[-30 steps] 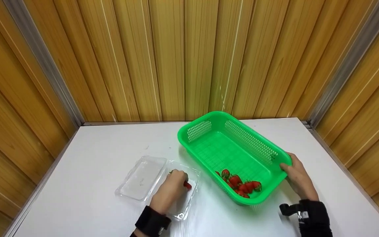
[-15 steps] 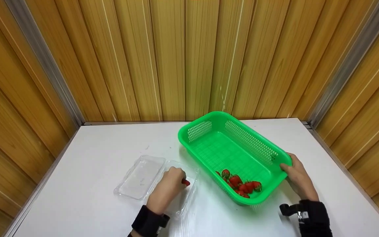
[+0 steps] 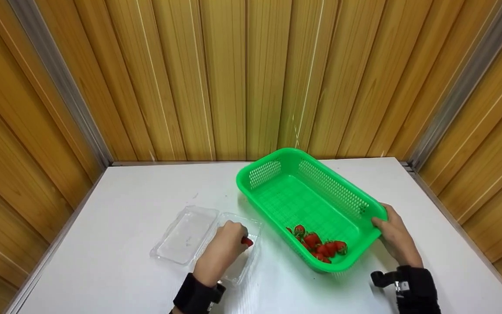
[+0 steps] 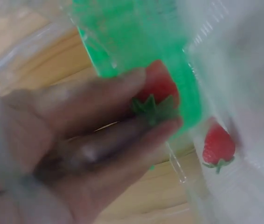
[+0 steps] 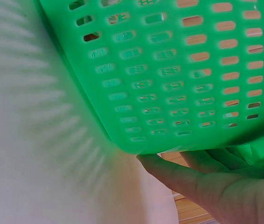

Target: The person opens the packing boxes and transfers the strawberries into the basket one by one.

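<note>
My left hand (image 3: 222, 247) is over the right half of an open clear plastic clamshell box (image 3: 181, 237). Its fingers pinch a strawberry (image 4: 159, 86) by the leafy end, as the left wrist view shows. Another strawberry (image 4: 219, 145) lies in the plastic box beside the fingertips. From the head view only a bit of red shows past the knuckles. On the right, my right hand (image 3: 395, 237) grips the near right end of a green plastic basket (image 3: 299, 205), thumb over the rim and fingers beneath. Several strawberries (image 3: 320, 246) are gathered in the basket's near corner.
Everything stands on a white table (image 3: 116, 209). Wood-patterned panels (image 3: 225, 87) enclose it at the back and both sides. The basket, close to the box's right, looks tilted toward its near corner.
My left hand has shifted slightly left with the strawberry, and the plastic box has slid a little the same way. The right hand and basket look nearly still.
</note>
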The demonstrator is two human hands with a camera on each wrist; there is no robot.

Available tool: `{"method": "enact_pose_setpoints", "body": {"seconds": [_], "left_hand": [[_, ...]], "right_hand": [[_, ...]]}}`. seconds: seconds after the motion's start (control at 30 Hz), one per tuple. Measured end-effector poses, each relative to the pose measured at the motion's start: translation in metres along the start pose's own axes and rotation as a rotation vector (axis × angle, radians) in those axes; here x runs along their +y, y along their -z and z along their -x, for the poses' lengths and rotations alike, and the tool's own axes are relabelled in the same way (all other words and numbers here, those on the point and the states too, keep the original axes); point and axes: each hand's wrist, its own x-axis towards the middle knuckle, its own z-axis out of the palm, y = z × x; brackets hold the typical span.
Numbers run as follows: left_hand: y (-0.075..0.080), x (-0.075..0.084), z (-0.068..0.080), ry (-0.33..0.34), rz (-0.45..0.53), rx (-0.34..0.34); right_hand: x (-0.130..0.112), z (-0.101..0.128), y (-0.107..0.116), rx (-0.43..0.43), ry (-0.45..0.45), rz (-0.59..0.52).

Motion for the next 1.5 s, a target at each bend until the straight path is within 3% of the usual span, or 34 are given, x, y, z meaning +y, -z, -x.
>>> {"method": "enact_pose_setpoints", "body": {"seconds": [0.4, 0.9, 1.5], "left_hand": [[0.007, 0.008, 0.002, -0.019, 0.003, -0.003], [0.012, 0.014, 0.006, -0.055, 0.002, 0.032], [0.026, 0.028, 0.006, -0.012, 0.050, 0.053]], "right_hand": [[0.002, 0.004, 0.002, -0.026, 0.034, 0.007], [-0.001, 0.003, 0.001, -0.003, 0.001, 0.014], [0.002, 0.001, -0.001, -0.005, 0.016, 0.020]]}}
